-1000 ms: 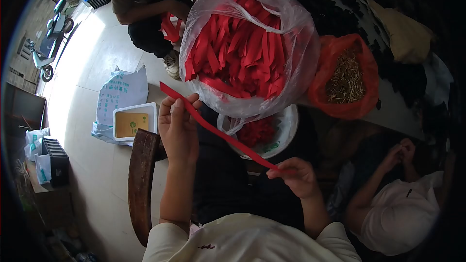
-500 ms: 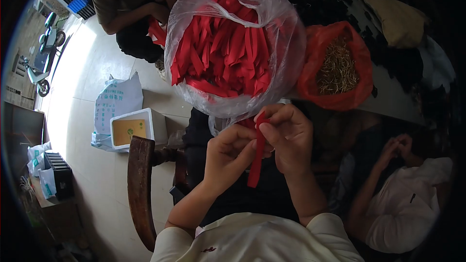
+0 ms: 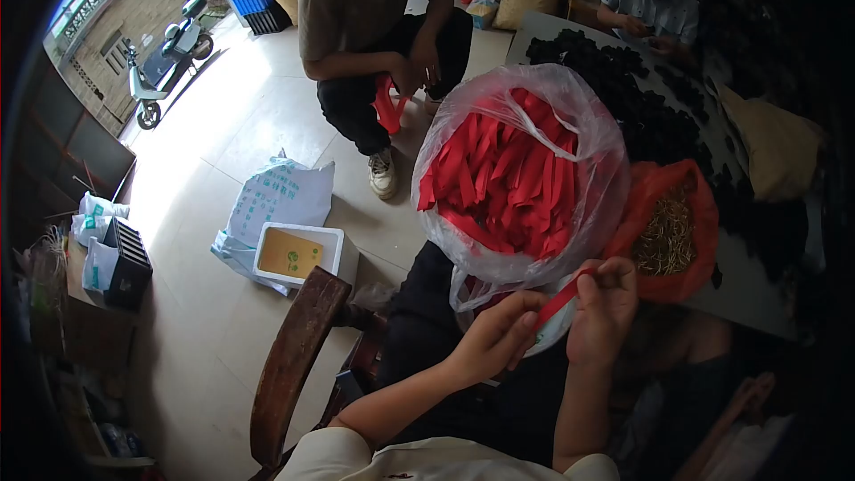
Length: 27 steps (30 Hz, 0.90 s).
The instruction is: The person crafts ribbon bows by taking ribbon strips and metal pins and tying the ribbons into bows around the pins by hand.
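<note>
A red ribbon strip (image 3: 557,300) is stretched between my two hands above my lap. My left hand (image 3: 497,335) pinches its lower end between thumb and fingers. The upper end sits in the closed fingertips of my right hand (image 3: 606,310). Just beyond my hands, a clear plastic bag (image 3: 598,107) stands full of red ribbon strips (image 3: 508,174). To its right, and close to my right hand, is an orange-red bag (image 3: 699,205) holding thin gold-coloured pieces (image 3: 666,236), too small to make out exactly.
A wooden chair arm (image 3: 294,361) is at my left. A white foam box (image 3: 334,254) lies on the floor beside a printed sack (image 3: 276,200). One person (image 3: 356,13) crouches ahead; another (image 3: 655,0) sits behind the table (image 3: 757,289) with black pieces (image 3: 614,80).
My view has tilted up and turned left, showing more of the room. The ribbon has gone from hanging upright to slanting between my hands; both hands still hold it.
</note>
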Motion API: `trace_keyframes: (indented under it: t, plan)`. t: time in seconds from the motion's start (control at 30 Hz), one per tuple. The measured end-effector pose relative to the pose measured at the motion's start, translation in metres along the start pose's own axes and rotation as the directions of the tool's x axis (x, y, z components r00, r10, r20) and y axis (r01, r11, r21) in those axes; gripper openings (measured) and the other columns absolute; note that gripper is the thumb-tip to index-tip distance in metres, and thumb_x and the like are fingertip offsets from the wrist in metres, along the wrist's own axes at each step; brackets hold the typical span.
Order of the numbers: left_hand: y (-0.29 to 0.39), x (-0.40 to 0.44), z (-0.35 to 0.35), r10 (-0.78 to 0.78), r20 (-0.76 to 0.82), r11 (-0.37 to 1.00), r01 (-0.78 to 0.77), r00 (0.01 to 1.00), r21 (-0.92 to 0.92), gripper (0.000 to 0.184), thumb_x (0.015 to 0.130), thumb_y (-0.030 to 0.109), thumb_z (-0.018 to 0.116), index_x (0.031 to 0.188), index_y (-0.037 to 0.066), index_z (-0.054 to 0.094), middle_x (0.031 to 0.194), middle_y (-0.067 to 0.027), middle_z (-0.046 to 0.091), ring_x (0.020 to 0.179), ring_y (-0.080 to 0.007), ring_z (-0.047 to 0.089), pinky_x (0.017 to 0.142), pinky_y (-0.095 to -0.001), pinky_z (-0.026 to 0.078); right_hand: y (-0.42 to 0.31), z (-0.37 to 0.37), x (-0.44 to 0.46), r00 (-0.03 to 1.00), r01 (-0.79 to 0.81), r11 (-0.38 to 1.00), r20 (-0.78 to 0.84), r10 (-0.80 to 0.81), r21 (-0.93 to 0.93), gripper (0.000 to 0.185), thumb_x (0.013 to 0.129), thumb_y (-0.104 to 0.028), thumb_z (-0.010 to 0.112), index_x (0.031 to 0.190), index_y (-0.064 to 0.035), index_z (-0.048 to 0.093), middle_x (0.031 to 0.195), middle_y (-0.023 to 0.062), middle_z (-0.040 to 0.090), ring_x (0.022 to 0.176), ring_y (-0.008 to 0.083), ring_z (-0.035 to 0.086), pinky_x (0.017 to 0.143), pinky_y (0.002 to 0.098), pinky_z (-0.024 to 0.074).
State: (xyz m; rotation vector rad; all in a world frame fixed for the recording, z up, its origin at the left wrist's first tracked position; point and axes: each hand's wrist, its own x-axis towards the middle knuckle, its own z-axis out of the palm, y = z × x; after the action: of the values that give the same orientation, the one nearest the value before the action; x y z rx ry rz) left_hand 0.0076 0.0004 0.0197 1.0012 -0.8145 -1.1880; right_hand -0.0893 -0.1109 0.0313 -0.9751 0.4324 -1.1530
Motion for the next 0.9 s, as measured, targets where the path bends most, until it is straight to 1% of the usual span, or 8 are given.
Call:
trace_keyframes:
  t: [0.27,0.37,0.43,0.53,0.67,0.73,0.8,0.9]
  plan:
    - [0.006,-0.016,0.0,0.066,-0.105,0.995,-0.073,0.992,-0.068,0.033,0.094,0.003,0.04,0.126,0.0,0.046,0.084,-0.0094,0.062,0.055,-0.0059,0.047,0.049,-0.0188,0.04,-0.001,0.005,0.028,0.996,0.077,0.992,-0.045,-0.082,-0.101,0.016,0.078,0.002,0.062,0.087,-0.0045,0.051,0.09,0.0051,0.056,0.08,0.0095,0.052,0.072,0.022,0.0409]
    - [0.014,-0.021,-0.005,0.175,-0.247,0.984,-0.18,0.953,0.005,0.034,0.093,0.002,0.04,0.126,0.0,0.046,0.087,-0.0115,0.063,0.059,-0.0068,0.053,0.052,-0.019,0.044,0.001,0.018,0.028,0.913,0.4,0.712,0.18,-0.367,-0.576,0.013,0.076,0.0,0.065,0.082,-0.0044,0.053,0.089,0.0046,0.054,0.08,0.009,0.052,0.068,0.0226,0.0407]
    - [0.011,-0.024,-0.014,0.193,-0.322,0.979,-0.202,0.927,0.005,0.034,0.093,0.003,0.042,0.127,-0.001,0.045,0.082,-0.0095,0.062,0.062,-0.0081,0.056,0.055,-0.0194,0.046,-0.011,0.046,0.023,0.809,0.587,0.535,0.44,-0.389,-0.607,0.014,0.073,-0.001,0.066,0.084,-0.0035,0.058,0.089,0.0082,0.053,0.078,0.0154,0.053,0.066,0.0273,0.0433]
    - [0.015,-0.028,-0.021,0.189,-0.361,0.982,-0.187,0.913,0.042,0.033,0.093,0.006,0.045,0.125,-0.002,0.047,0.08,-0.0064,0.061,0.064,-0.0088,0.057,0.059,-0.02,0.047,-0.023,0.094,0.025,0.565,0.82,0.343,0.742,-0.361,-0.458,0.022,0.07,-0.005,0.068,0.091,-0.0014,0.061,0.09,0.0128,0.055,0.076,0.0234,0.056,0.064,0.0332,0.0468]
    - [0.026,-0.031,-0.025,0.316,-0.479,0.949,-0.281,0.819,0.144,0.025,0.092,0.007,0.047,0.114,-0.005,0.052,0.082,-0.0048,0.061,0.072,-0.01,0.06,0.06,-0.0204,0.047,-0.023,0.117,0.023,0.541,0.778,0.541,0.78,-0.315,-0.321,0.023,0.07,-0.005,0.068,0.092,-0.0009,0.062,0.098,0.0116,0.056,0.082,0.0235,0.06,0.066,0.0317,0.0497]
    - [0.039,-0.028,-0.016,0.494,-0.498,0.85,-0.277,0.713,0.448,0.028,0.093,0.011,0.047,0.116,-0.005,0.051,0.088,-0.0077,0.061,0.074,-0.0115,0.06,0.061,-0.0225,0.048,-0.027,0.128,0.016,0.509,0.782,0.56,0.799,-0.32,-0.273,0.024,0.07,-0.006,0.068,0.093,-0.0009,0.062,0.099,0.0112,0.057,0.08,0.0239,0.06,0.065,0.0313,0.0502]
    - [0.043,-0.024,-0.011,0.487,-0.506,0.856,-0.275,0.712,0.437,0.032,0.093,0.016,0.046,0.118,-0.004,0.05,0.095,-0.0117,0.059,0.077,-0.0139,0.06,0.064,-0.0243,0.048,-0.035,0.152,0.0,0.438,0.785,0.597,0.83,-0.345,-0.166,0.025,0.07,-0.007,0.068,0.094,-0.0009,0.062,0.099,0.0116,0.058,0.079,0.0231,0.061,0.064,0.0307,0.0506]
    - [0.045,-0.026,-0.017,0.281,-0.469,0.952,-0.304,0.837,0.029,0.037,0.093,0.02,0.045,0.12,-0.004,0.049,0.104,-0.0168,0.057,0.08,-0.0168,0.061,0.068,-0.026,0.049,-0.056,0.185,-0.018,0.269,0.877,0.479,0.852,-0.45,-0.024,0.021,0.064,-0.009,0.063,0.082,0.0012,0.059,0.083,0.0107,0.055,0.066,0.0211,0.058,0.055,0.0292,0.0479]
